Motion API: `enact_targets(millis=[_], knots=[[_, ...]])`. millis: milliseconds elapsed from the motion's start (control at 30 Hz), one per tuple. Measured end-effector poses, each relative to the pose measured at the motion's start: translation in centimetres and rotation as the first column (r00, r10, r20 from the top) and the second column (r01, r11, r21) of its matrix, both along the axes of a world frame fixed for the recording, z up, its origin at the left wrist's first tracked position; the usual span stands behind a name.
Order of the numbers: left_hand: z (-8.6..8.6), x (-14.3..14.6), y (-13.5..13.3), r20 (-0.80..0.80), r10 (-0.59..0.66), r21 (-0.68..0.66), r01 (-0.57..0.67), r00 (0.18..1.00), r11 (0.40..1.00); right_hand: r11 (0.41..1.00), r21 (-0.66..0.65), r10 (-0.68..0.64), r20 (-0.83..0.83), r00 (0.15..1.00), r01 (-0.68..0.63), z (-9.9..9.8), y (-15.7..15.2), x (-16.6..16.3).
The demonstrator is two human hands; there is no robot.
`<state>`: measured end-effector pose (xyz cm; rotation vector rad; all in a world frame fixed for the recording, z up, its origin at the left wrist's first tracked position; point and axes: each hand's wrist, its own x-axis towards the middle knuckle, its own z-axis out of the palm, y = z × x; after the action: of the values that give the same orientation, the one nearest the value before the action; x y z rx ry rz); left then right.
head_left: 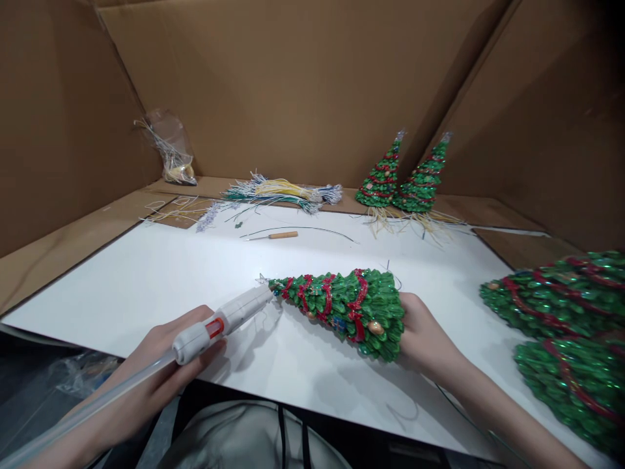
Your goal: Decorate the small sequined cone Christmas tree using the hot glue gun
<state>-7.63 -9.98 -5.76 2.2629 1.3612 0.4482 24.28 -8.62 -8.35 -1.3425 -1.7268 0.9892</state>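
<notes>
My left hand [188,345] is wrapped round a white glue gun [237,319] with a red-orange part in its body. A translucent stick runs back from it over my wrist. Its front end meets, or lies just before, the tip of a green Christmas tree figurine [342,303], where a small clear star [263,280] sits. The tree lies tilted on its side above the white board, its tip to the left. At its wide base is my right hand [413,326], holding it from below; the fingers are hidden behind the tree. Red garlands and gold balls decorate the tree.
Two similar trees [378,179] stand at the back with loose wires under them. More trees [561,296] lie at the right edge. Wire bundles [283,194], a wooden-handled awl [283,235], small stars [209,216] and a plastic bag [170,150] lie farther back. Cardboard walls [293,85] enclose the board.
</notes>
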Motion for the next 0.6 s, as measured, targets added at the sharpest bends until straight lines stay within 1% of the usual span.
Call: enact_targets(millis=[200, 433, 600], knots=[[0.03, 0.22, 0.05, 0.021, -0.014, 0.045, 0.013, 1.000, 0.999, 0.999, 0.020, -0.039, 0.039, 0.998, 0.039, -0.12, -0.04, 0.01], [0.22, 0.49, 0.05, 0.045, -0.089, 0.129, 0.083, 0.995, 0.988, 1.000, 0.009, 0.005, 0.014, 1.000, -0.005, -0.13, 0.03, 0.07], [0.43, 0.63, -0.11, 0.042, -0.086, 0.136, 0.080, 0.995, 0.988, 1.000, 0.011, 0.009, -0.004, 1.000, -0.008, -0.21, 0.03, 0.10]])
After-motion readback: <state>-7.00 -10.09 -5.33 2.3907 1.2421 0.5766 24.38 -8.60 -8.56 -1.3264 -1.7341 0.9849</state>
